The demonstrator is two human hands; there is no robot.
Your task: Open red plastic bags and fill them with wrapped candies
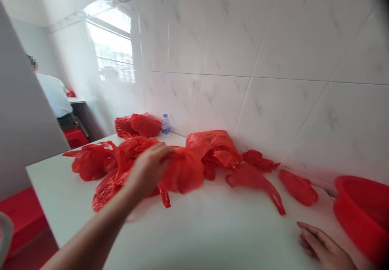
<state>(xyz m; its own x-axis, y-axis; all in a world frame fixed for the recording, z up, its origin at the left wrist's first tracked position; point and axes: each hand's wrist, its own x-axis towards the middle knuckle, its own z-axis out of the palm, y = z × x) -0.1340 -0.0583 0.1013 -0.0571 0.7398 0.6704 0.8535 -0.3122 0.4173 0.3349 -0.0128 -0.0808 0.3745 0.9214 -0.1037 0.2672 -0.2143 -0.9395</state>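
My left hand point(153, 166) reaches over the table and is closed on a red plastic bag point(184, 170), which is smeared by motion. Behind and left of that hand lies a heap of red plastic bags point(94, 160), knotted or bunched and partly hidden by my arm. My right hand point(323, 243) is low at the right, over the table's near part. Its fingers are loosely bent and apart, and no object shows in them. Nearest to it are a flat red bag point(299, 187) and a red plastic basin point(358, 217).
A full red bag point(214, 146) rests against the tiled wall point(273, 59), with flattened red bags point(255, 178) beside it. A small water bottle point(165, 125) stands at the back of the white table point(212, 229). Red stools point(22, 217) are at the left; a person point(54, 93) sits beyond.
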